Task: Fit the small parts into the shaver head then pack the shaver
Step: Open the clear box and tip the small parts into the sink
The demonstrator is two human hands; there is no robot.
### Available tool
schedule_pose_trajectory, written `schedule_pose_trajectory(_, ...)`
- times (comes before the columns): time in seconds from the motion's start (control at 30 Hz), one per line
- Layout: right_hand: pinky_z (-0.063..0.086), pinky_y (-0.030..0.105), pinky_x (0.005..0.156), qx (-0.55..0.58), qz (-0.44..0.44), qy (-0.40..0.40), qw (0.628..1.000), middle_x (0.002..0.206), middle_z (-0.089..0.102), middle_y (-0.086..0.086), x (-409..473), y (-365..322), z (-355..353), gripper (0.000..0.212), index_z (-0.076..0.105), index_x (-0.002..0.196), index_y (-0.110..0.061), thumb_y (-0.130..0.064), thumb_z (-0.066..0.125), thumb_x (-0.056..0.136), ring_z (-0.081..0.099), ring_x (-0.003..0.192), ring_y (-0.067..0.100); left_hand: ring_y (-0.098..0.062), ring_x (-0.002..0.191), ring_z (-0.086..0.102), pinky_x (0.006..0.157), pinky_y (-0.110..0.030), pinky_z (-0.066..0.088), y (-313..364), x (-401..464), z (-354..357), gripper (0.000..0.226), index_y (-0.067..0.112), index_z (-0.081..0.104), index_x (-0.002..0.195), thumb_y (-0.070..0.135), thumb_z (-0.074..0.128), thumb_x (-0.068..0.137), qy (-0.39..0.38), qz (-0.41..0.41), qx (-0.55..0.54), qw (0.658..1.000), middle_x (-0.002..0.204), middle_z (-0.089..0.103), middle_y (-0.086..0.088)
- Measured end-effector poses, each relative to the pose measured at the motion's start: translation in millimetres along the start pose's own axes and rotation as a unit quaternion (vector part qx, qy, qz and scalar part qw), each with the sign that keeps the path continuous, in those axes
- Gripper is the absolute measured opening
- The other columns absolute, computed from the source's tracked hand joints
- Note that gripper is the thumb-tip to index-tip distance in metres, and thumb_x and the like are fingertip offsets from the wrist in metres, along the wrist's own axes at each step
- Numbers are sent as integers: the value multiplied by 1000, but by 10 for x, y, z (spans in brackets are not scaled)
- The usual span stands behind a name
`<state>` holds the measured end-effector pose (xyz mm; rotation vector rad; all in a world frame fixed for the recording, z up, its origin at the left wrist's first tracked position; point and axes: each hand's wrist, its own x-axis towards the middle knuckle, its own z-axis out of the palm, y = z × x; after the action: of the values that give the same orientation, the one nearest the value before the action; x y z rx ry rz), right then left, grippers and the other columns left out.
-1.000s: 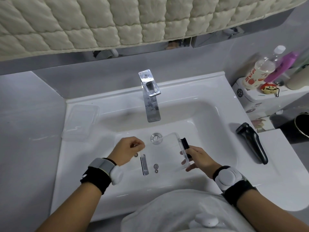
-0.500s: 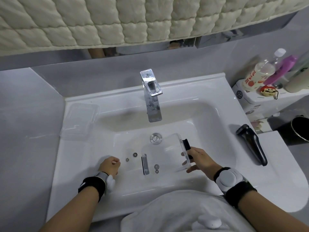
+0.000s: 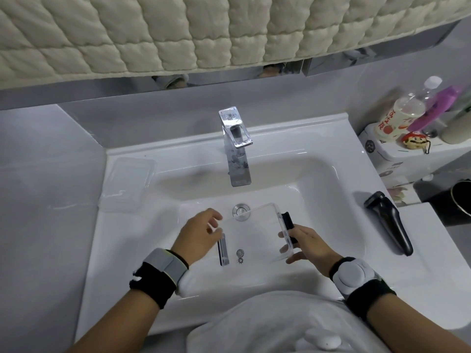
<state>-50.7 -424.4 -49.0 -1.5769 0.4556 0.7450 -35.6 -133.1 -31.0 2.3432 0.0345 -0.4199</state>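
I stand at a white sink with both hands over the basin. My right hand grips the right edge of a clear plastic case, fingers curled around its rim, and pinned against that same edge is a small black shaver head piece. The case is held tilted above the basin floor, its far corner just near of the round metal drain. My left hand reaches in at the case's left edge with fingers bent toward it; the motion blur there keeps me from telling whether it pinches anything or only touches the rim. Seen through the clear case, two small round parts lie close together, one a ring and the other toothed like a tiny gear. Just left of them stands a narrow clear-and-dark strip, part of the case's side. The black shaver body lies on the sink ledge at the right, well apart from my hands. A clear lid rests on the far left ledge, and the chrome faucet rises at the far side.
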Motion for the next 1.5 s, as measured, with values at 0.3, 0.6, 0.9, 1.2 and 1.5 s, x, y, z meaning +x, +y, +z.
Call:
schedule_pose_trajectory(0.3,58,37,59,-7,-17,-7,1000,91,63,14,-4,5,19,28,66,100,0,-14,42,102,65,79,27,-29,106,55,90,-36,42,384,62,410,47,20,49,128,23,66,85,-250,100,326,906,124,49,-6)
schedule_pose_trajectory(0.6,58,38,58,28,-1,-27,999,83,64,9,-5,17,17,28,65,99,9,-15,50,99,62,80,29,-31,104,51,90,-37,37,357,127,615,28,9,51,111,17,62,86,-254,125,416,864,117,51,-12)
schedule_pose_trajectory(0.9,58,36,58,18,-1,-32,999,79,67,7,-16,-3,54,27,69,95,0,-16,48,100,63,79,28,-36,104,54,81,-41,44,360,112,673,23,2,50,112,1,47,89,-269,103,424,859,113,58,-20)
schedule_pose_trajectory(1.2,58,37,59,2,-13,-47,999,78,63,5,-40,-28,93,26,67,90,-4,-13,45,99,61,79,27,-35,106,59,79,-36,45,451,143,733,29,-1,51,117,-1,54,88,-253,53,428,866,118,58,-20)
schedule_pose_trajectory(1.5,57,36,58,-11,-11,-56,998,85,58,10,-40,-24,138,26,65,99,3,-13,45,100,58,85,29,-33,111,58,87,-36,48,413,195,726,30,4,55,118,4,54,88,-246,19,431,868,124,54,-17)
